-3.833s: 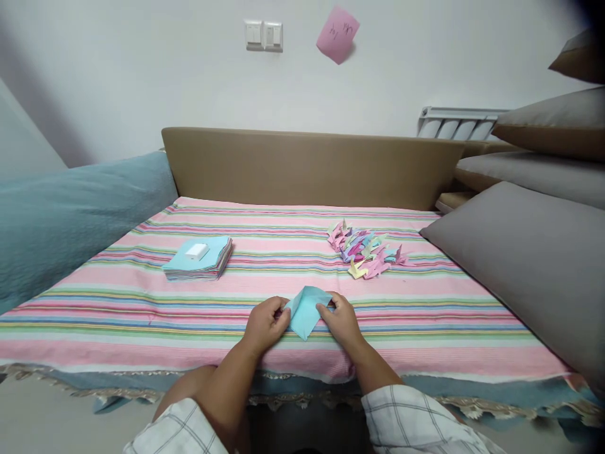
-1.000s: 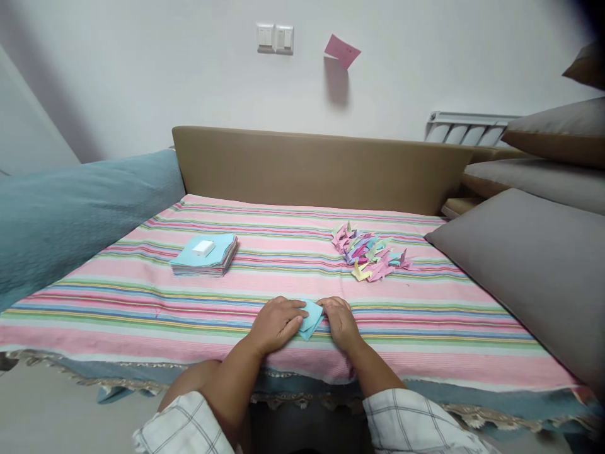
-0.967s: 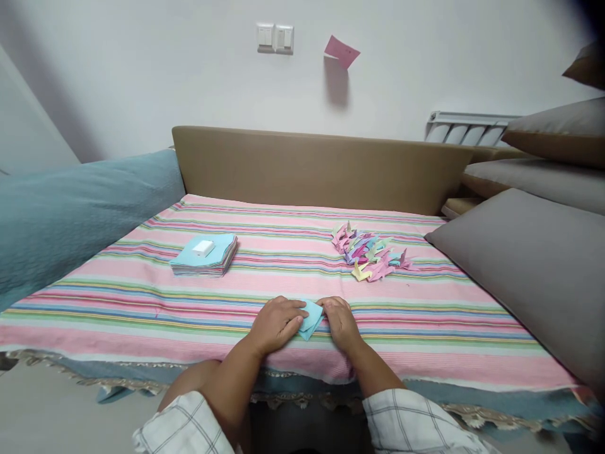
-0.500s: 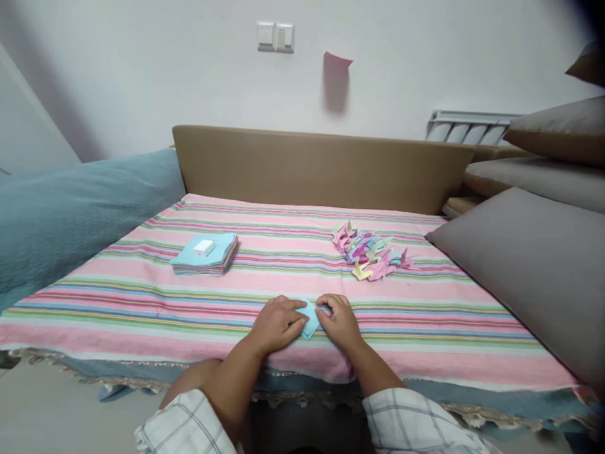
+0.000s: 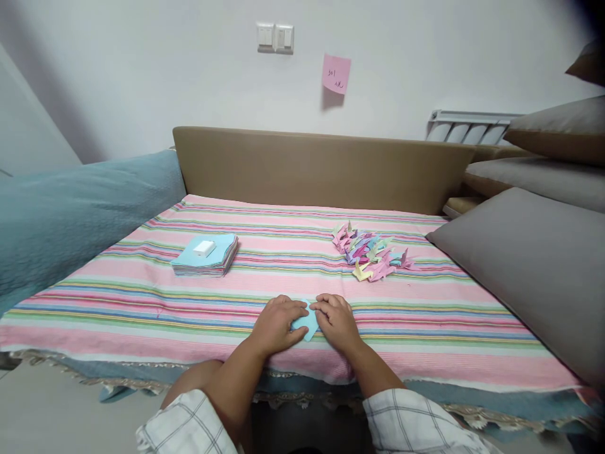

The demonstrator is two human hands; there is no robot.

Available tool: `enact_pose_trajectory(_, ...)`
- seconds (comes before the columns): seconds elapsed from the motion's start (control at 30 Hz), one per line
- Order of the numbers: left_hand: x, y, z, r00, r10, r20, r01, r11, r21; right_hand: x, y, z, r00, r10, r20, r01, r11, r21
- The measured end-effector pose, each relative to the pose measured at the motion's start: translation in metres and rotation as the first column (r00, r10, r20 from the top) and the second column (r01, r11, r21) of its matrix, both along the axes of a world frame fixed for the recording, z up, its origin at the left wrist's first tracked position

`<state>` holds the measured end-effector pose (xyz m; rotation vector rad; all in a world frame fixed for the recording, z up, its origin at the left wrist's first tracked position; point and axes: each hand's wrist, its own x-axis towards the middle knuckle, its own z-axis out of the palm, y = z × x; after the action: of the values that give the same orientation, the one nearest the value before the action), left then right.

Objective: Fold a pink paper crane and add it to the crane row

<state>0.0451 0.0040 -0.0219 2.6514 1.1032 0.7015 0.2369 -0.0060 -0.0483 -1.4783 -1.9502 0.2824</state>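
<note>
While both hands lie on it, one sheet of light blue paper (image 5: 310, 323) sits at the near part of the striped cloth (image 5: 269, 230), centred in front of the person. Plain, small, looks folded; lower end narrows to a point toward the person. Sides mostly under the fingers, full outline hidden.

Left hand (image 5: 276, 323): grip open, thumb and fingers spread apart over the paper's left side, paper showing between. Right hand (image 5: 336, 320): fingertips touching the right edge; pinching or just pressing, can't tell. Two hands, two white checked sleeves (image 5: 189, 425).

Beyond, on the person's left: one paper stack (image 5: 223, 244), blue sheet on top, edges in mixed shades, one white box-like item (image 5: 203, 248) resting on it. Sheets too thin to count.

Beyond, on the right: one heap of folded paper shapes (image 5: 373, 252), pointed, in pink, purple, yellow, green, blue; overlapping, not countable. One yellow piece at its near side.

Wall: two switch plates (image 5: 265, 38) side by side, one pink note (image 5: 336, 74) with handwriting. One brown backboard (image 5: 312, 170) below. At least four grey-and-brown cushions (image 5: 534, 265) far right; one blue bolster (image 5: 94, 198) far left.
</note>
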Motion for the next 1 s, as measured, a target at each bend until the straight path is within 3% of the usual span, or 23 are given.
enact_pose_trajectory(0.33, 0.004, -0.002, 0.005, 0.998, 0.044, -0.052, -0.044, 0.999, 0.007, -0.001, 0.001, -0.002, 0.997, 0.021, 0.076, -0.022, 1.0, 0.01)
enact_pose_trajectory(0.7, 0.003, -0.002, 0.004, 0.999, 0.023, -0.049, -0.022, 0.999, 0.033, 0.0, -0.002, 0.002, 0.994, -0.016, -0.11, 0.028, 0.993, 0.114)
enact_pose_trajectory(1.0, 0.006, -0.016, 0.002, 0.998, 0.003, -0.066, 0.003, 0.996, 0.093, 0.001, 0.0, 0.001, 0.993, -0.016, -0.113, 0.028, 0.993, 0.111)
